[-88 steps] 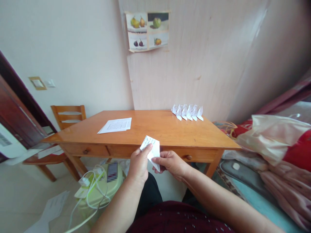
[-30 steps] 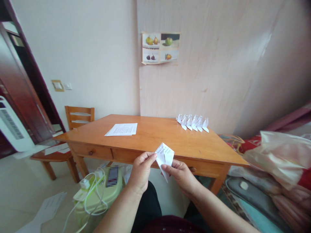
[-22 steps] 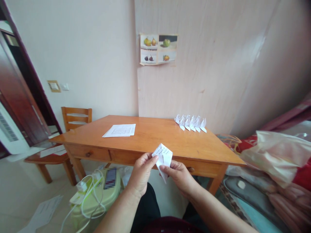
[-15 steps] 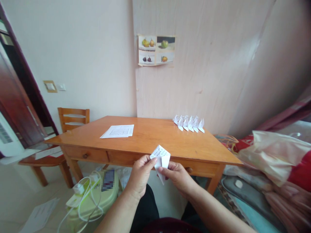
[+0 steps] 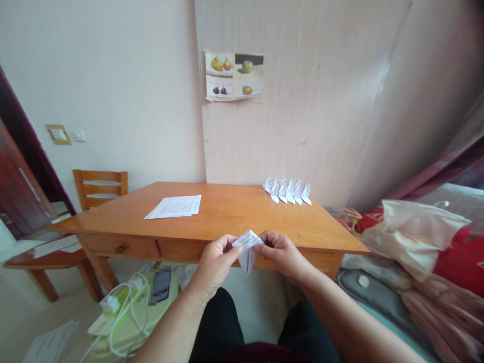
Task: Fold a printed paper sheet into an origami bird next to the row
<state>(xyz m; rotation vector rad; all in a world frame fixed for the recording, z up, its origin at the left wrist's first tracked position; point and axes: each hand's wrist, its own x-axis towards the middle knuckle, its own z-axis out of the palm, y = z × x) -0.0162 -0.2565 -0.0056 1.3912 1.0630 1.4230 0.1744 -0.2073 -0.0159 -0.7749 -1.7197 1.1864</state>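
Observation:
Between my hands, in front of the table's near edge, is a folded sheet of printed white paper [image 5: 247,254] shaped like a kite, with its point downward and a crease or slit down the middle. My left hand [image 5: 217,264] pinches its left corner between thumb and fingers. At the right corner, my right hand [image 5: 283,254] grips it the same way. Several finished white folded paper figures [image 5: 290,192] stand in rows at the back right of the table. A stack of printed paper sheets [image 5: 176,206] lies on the table's left half.
The wooden table [image 5: 227,212] has drawers along its front. A wooden chair [image 5: 100,184] stands behind its left side. Below left, a pale green box [image 5: 166,302] bears white cables and a phone-like object. Bags [image 5: 419,232] and cloth are heaped at the right.
The right flap of the folded paper now lies evenly with the left one. My right hand has moved up to the upper right corner. The view has shifted slightly right.

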